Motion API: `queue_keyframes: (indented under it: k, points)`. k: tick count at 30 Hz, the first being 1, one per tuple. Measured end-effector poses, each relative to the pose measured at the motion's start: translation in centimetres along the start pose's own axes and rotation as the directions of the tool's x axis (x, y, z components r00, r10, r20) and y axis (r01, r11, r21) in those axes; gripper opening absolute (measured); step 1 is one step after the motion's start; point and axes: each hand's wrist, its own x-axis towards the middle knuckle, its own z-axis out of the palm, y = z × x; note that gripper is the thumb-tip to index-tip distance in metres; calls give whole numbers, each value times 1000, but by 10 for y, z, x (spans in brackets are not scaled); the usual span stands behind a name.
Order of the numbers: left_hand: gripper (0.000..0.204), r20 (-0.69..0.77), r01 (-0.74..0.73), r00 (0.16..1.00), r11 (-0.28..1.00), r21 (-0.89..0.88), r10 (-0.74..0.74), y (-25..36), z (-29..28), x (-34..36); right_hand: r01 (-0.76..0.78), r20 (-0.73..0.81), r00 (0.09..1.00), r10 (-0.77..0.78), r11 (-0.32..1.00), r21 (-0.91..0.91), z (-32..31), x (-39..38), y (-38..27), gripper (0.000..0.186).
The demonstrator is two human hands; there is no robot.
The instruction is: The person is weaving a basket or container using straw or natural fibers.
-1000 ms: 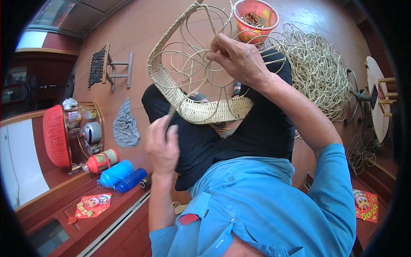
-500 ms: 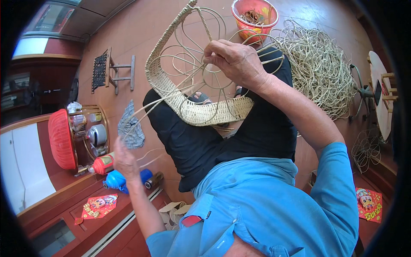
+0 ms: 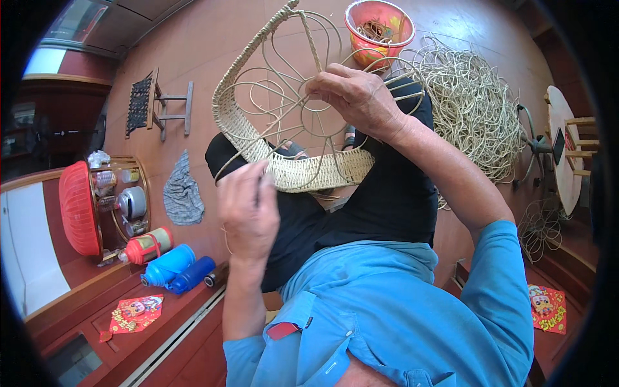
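Observation:
A half-woven basket (image 3: 316, 173) with a pale woven band and a wire frame of looped petals stands between my knees. My right hand (image 3: 358, 97) is closed in a pinch at the centre of the frame, where the pale strands cross. From there a pale strand (image 3: 231, 162) runs down-left toward my left hand (image 3: 248, 209). The left hand hovers over my left knee beside the woven band, fingers partly curled and blurred. Whether the strand passes between those fingers is hidden.
A large heap of pale strands (image 3: 480, 116) lies at right, near a red bucket (image 3: 380, 39) of scraps. Left are a small stool (image 3: 155, 106), a grey cloth (image 3: 184, 193), a red basket cover (image 3: 80, 209) and several flasks (image 3: 169, 264). A wooden disc (image 3: 564, 151) stands far right.
My left hand has come in from the far left to beside the woven band, and the strands between the hands have slackened. The right hand keeps its place at the frame's centre.

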Motion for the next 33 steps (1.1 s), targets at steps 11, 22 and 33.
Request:
queue_keyframes:
  k: [11, 22, 33]
  points:
    - [19, 46, -25, 998, 984, -175, 33, 27, 72, 32, 43, -10, 999, -44, 998, -46, 2, 0, -1, 12]
    - [55, 99, 4, 995, 984, -178, 14, 34, 94, 51, -119, 137, 982, 133, 988, -103, -9, 12, -15, 17]
    - [69, 266, 197, 955, 951, -237, -131, 43, 93, 47, -152, 314, 926, 211, 968, -201, -18, 22, -19, 25]
